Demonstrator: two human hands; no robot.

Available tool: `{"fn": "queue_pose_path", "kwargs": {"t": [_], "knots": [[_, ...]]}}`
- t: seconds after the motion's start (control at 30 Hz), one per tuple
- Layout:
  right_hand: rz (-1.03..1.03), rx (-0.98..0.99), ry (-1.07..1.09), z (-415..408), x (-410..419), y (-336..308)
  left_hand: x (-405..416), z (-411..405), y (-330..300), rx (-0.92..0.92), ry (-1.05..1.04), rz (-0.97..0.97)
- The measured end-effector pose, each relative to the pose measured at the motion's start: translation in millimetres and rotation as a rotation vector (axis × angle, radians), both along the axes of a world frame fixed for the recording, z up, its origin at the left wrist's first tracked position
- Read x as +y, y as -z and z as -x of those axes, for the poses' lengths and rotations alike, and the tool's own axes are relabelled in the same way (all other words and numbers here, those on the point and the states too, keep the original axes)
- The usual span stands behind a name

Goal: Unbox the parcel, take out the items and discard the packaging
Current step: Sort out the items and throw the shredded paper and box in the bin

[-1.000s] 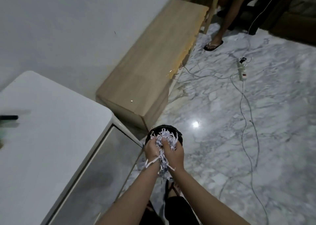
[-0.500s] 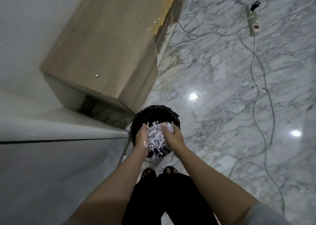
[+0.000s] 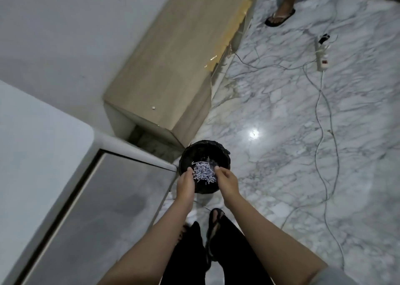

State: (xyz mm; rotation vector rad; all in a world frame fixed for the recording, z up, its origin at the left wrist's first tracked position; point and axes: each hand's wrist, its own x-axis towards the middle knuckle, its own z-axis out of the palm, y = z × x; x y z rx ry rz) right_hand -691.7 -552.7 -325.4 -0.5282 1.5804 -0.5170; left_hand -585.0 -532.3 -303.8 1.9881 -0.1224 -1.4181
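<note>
Both hands, left hand (image 3: 185,184) and right hand (image 3: 227,182), hover apart and loose-fingered over the black bin (image 3: 220,154); shredded paper (image 3: 204,172) sits inside. We're discarding packaging; next, fetch whatever remains.

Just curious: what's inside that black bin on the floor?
A clump of shredded paper lies inside the black bin, between both hands. The paper and the dark liner hide whatever lies beneath.

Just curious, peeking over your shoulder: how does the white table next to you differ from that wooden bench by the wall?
The white table stands close beside the bin; the wooden bench stretches away along the wall. The table is pale white with a rounded corner; the bench is light brown wood grain with a squarer corner. The table top looks higher, nearer the camera; the bench sits lower. Both stand on the marble floor.
</note>
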Motion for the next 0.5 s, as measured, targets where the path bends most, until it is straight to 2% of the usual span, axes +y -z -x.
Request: {"fn": "queue_pose_path", "kwargs": {"t": [0.2, 0.37, 0.5], "knots": [[0.239, 0.041, -0.077, -22.4, 31.5, -115.4, 58.8, -5.1, -109.0, -0.202, 0.02, 0.236], [0.569, -0.019, -0.228, -64.7, 85.3, -194.0, 140.4, -39.0, -178.0, -0.398, -0.154, 0.432], [0.747, -0.099, -0.383, -124.9, 151.1, -226.9, 228.2, -84.6, -205.4, -0.59, -0.316, 0.483]]}}
